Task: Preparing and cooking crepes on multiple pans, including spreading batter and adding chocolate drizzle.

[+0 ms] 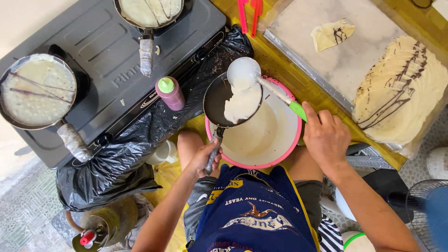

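Three pans (233, 100), one ladle (245, 74), one bowl (280, 154)

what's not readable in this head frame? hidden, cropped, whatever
Head view only:
- Top pan: far part cut off by the upper edge.
- Small pan handle: covered by the left hand.
- Ladle handle end: inside the right hand.
- Pink bowl: near rim hidden by the blue apron, part of the batter by the small pan.
- Fan: cropped at the right edge.

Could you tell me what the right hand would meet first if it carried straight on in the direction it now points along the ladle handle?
Probably the small black pan held by the left hand: the right hand points up-left along the ladle toward it, though depth is unclear.
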